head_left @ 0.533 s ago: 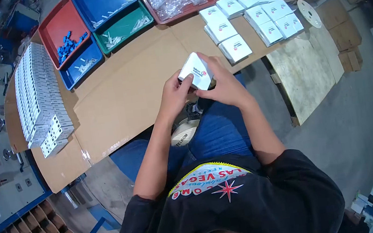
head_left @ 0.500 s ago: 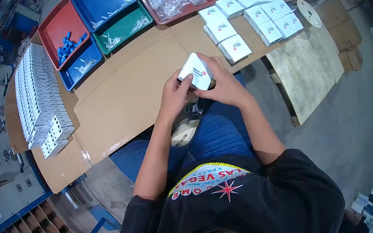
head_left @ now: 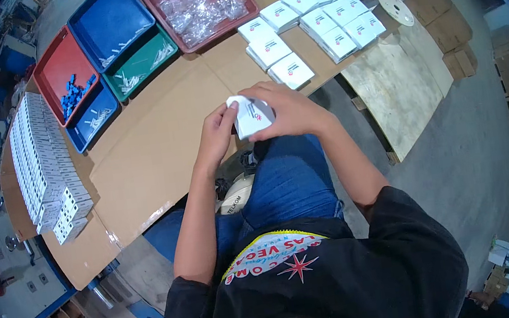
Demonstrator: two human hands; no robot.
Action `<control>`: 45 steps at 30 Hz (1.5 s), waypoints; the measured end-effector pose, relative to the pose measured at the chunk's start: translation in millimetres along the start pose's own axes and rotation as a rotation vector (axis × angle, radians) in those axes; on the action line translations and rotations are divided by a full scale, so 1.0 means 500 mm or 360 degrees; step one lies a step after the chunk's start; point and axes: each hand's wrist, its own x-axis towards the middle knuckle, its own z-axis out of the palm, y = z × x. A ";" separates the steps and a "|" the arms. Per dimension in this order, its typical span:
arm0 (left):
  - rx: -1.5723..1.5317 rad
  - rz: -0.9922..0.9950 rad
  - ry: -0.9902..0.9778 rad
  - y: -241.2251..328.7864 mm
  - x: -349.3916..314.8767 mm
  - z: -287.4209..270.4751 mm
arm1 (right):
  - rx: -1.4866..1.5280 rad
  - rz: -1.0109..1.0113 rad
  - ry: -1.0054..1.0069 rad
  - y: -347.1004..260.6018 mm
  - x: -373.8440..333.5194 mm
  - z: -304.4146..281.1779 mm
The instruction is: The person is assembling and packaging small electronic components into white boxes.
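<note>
We hold one small white box [head_left: 252,119] in our two hands, out in front of us, near the close edge of the bench [head_left: 156,143]. Our left hand [head_left: 218,135] pinches its left side, with the thumb on top. Our right hand [head_left: 290,110] bends around its right side, and the fingers there are closed on it too. The box is tipped a bit, and we can see print on its top. We cannot tell how high it is over the bench.

Past the right hand, piles of flat white boxes [head_left: 291,72] sit in rows on the bench. A round pale disc [head_left: 395,7] with holes is just beside them. On the far left, white blocks [head_left: 35,152] with dark square spots stand in a long, tall pile.

Along the back we see trays. The red tray [head_left: 56,69] has little blue bits [head_left: 72,96] in it. A small blue tray [head_left: 80,137] next to it has white bits, and so does the green tray [head_left: 139,65]. The big blue tray [head_left: 105,24] has a few white bits near one side. The dark red tray [head_left: 218,37] is full of shiny clear plastic [head_left: 199,8].
</note>
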 end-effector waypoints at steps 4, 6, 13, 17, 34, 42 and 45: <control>-0.0278 0.0005 0.0070 -0.003 -0.011 0.014 | -0.0250 0.0429 0.0501 0.047 0.014 -0.020; -0.0187 0.0082 0.0087 -0.046 -0.010 0.010 | -0.0331 0.0450 0.0710 0.100 0.028 -0.035; -0.0147 0.0102 0.0226 -0.132 -0.026 -0.019 | -0.0698 0.0792 0.1035 0.190 0.122 -0.062; -0.0262 0.0137 0.0263 -0.142 -0.024 -0.028 | -0.0744 0.0969 0.0867 0.187 0.160 -0.056; -0.0313 0.0190 0.0195 -0.144 -0.025 -0.030 | -0.0728 0.0953 0.0568 0.224 0.151 -0.039; -0.0373 0.0177 0.0202 -0.125 -0.041 -0.039 | -0.0602 0.0917 0.0621 0.215 0.155 -0.034; -0.0393 0.0060 0.0098 -0.064 -0.091 -0.034 | -0.0640 0.0920 0.0615 0.233 0.155 -0.024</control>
